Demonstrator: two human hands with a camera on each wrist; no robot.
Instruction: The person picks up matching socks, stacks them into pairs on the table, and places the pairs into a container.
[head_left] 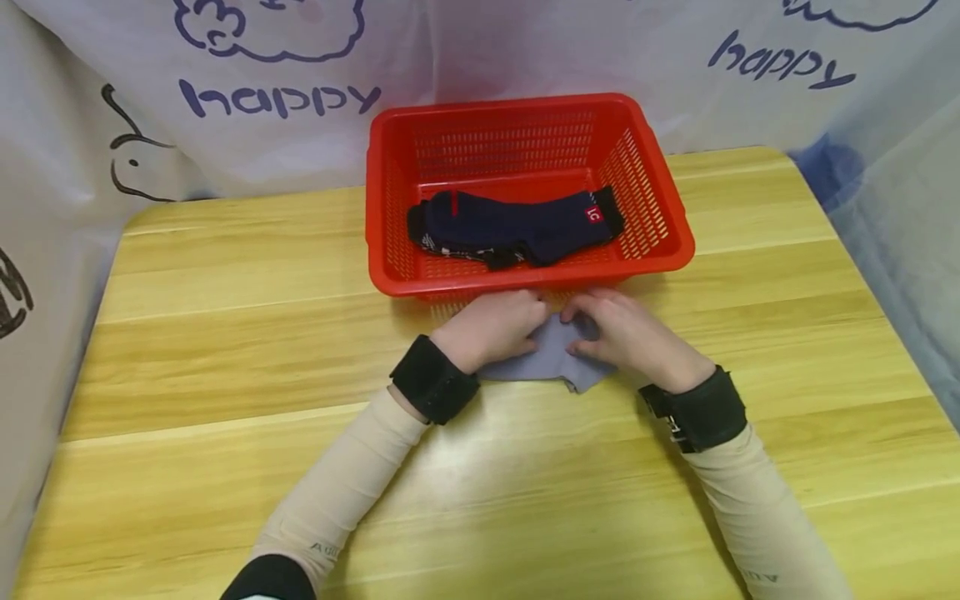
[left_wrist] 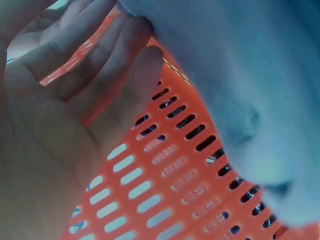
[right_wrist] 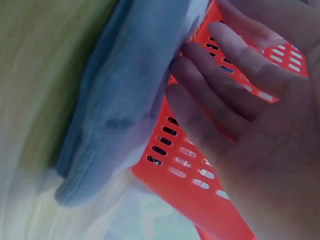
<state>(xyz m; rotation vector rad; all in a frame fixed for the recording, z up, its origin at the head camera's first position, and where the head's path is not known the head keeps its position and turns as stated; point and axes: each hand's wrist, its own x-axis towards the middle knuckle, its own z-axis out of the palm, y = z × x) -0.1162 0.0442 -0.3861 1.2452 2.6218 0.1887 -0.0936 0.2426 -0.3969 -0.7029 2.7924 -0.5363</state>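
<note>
A light grey sock point(head_left: 546, 354), apparently in two layers, is held low at the table, just in front of the red basket. My left hand point(head_left: 498, 327) grips its left part, thumb on the near side. At the right part, my right hand point(head_left: 630, 337) pinches the cloth between thumb and curled fingers. Both wrist views show the grey sock point(left_wrist: 250, 90) hanging beside the fingers, with fingertips against its far face. Its layered edge point(right_wrist: 95, 165) shows in the right wrist view. The thumbs' contact is hidden there.
The red plastic basket point(head_left: 525, 284) stands at the table's back edge, right behind both hands. Dark navy and black socks point(head_left: 517, 225) lie flat inside it. A white printed cloth point(head_left: 285, 142) hangs behind the wooden table point(head_left: 225, 333).
</note>
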